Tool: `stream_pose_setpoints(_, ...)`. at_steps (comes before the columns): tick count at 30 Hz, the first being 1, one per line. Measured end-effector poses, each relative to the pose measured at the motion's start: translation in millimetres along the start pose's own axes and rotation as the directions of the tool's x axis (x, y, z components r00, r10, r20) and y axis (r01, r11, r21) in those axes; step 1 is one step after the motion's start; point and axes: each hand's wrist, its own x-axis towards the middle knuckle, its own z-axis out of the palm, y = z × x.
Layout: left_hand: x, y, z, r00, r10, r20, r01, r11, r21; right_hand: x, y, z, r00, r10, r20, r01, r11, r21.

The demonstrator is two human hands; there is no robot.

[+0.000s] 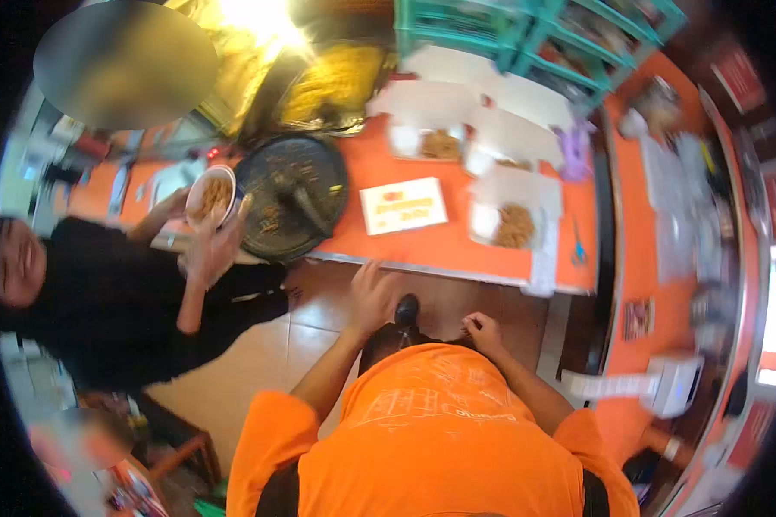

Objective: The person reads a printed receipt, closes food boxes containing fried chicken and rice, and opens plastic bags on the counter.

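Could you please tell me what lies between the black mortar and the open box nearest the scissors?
The head view shows a flat white box with orange print between the black mortar and that open box.

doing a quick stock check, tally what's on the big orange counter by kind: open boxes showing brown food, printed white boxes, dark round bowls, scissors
Open boxes showing brown food: 3
Printed white box: 1
Dark round bowl: 1
Scissors: 1
Total: 6

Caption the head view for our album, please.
A co-worker holds a filled cup beside a pan; open boxes stand on the counter.
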Motion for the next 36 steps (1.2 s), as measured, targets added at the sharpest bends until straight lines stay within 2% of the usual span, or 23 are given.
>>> stream_pose_setpoints(2,-67,1,6,0.986,-0.116,0.12,0.117,0.993,-0.001,-29,32,-33,0.985,-0.068,-0.16,0.037,0.982,-0.187)
stream_pose_setpoints(4,-132,-18,23,0.945,-0.254,0.205,0.259,0.966,0.006,-62,58,-69,0.924,-0.018,-0.382,0.04,0.998,0.048)
stream_pose_setpoints(6,-174,-31,17,0.857,-0.389,0.337,0.401,0.915,0.035,-96,65,-116,0.828,0.025,-0.56,0.039,0.994,0.101)
stream_pose_setpoints(8,-217,-53,23,0.767,-0.487,0.417,0.508,0.859,0.069,-115,87,-162,0.575,-0.094,-0.813,0.264,0.962,0.076)
stream_pose_setpoints(9,-234,-61,33,0.749,-0.509,0.425,0.533,0.843,0.071,-133,79,-187,0.529,0.037,-0.848,0.286,0.933,0.219)
stream_pose_setpoints(11,-229,-45,46,0.689,-0.552,0.47,0.567,0.814,0.124,-169,86,-229,0.212,-0.05,-0.976,0.303,0.953,0.017)
stream_pose_setpoints(12,-241,-56,65,0.778,-0.456,0.432,0.528,0.847,-0.056,-190,91,-246,0.023,-0.123,-0.992,0.337,0.935,-0.108)
stream_pose_setpoints(13,-204,5,64,0.696,-0.539,0.475,0.569,0.817,0.094,-216,112,-260,-0.119,-0.072,-0.99,0.239,0.966,-0.099)
stream_pose_setpoints(15,-202,19,114,0.854,-0.29,0.432,0.467,0.793,-0.391,-254,155,-283,-0.284,0.179,-0.942,0.309,0.947,0.087)
stream_pose_setpoints(16,-164,87,114,0.845,-0.265,0.464,0.433,0.849,-0.304,-264,174,-296,-0.367,0.296,-0.882,0.364,0.918,0.157)
stream_pose_setpoints(17,-149,119,138,0.883,-0.206,0.421,0.386,0.829,-0.405,-270,208,-310,-0.33,0.424,-0.844,0.391,0.875,0.286)
stream_pose_setpoints(18,-128,151,159,0.88,-0.169,0.443,0.317,0.905,-0.284,-274,212,-323,-0.175,0.527,-0.832,0.592,0.732,0.339)
stream_pose_setpoints(20,-73,239,194,0.902,0.067,0.427,0.161,0.865,-0.475,-253,242,-352,0.134,0.407,-0.903,0.797,0.497,0.343)
stream_pose_setpoints(22,-31,337,226,0.869,0.303,0.391,-0.022,0.814,-0.581,-254,178,-364,0.409,0.231,-0.883,0.809,0.356,0.468)
stream_pose_setpoints(23,-12,381,242,0.837,0.415,0.357,-0.11,0.766,-0.633,-243,178,-362,0.509,0.287,-0.811,0.725,0.366,0.584)
stream_pose_setpoints(24,-2,419,261,0.828,0.402,0.392,-0.021,0.72,-0.693,-235,178,-359,0.596,0.342,-0.727,0.627,0.368,0.687)
stream_pose_setpoints(26,13,474,296,0.764,0.334,0.551,0.223,0.666,-0.712,-227,169,-331,0.601,0.26,-0.756,0.527,0.582,0.619)
stream_pose_setpoints(27,23,495,303,0.759,0.339,0.557,0.219,0.672,-0.707,-234,149,-314,0.629,0.285,-0.723,0.574,0.457,0.679)
stream_pose_setpoints(28,30,515,305,0.585,0.383,0.714,0.331,0.691,-0.642,-249,128,-298,0.662,0.305,-0.685,0.605,0.323,0.728)
stream_pose_setpoints(29,34,530,303,0.382,0.412,0.827,0.428,0.714,-0.554,-258,125,-284,0.665,0.31,-0.68,0.602,0.316,0.733)
stream_pose_setpoints(30,35,541,294,0.379,0.405,0.832,0.43,0.719,-0.546,-266,124,-273,0.708,0.271,-0.652,0.538,0.389,0.747)
stream_pose_setpoints(32,31,552,276,0.112,0.369,0.923,0.409,0.829,-0.381,-282,119,-255,0.757,0.242,-0.606,0.467,0.448,0.762)
stream_pose_setpoints(36,13,541,256,0.101,0.325,0.94,0.57,0.756,-0.323,-315,108,-250,0.855,0.185,-0.485,0.412,0.328,0.85)
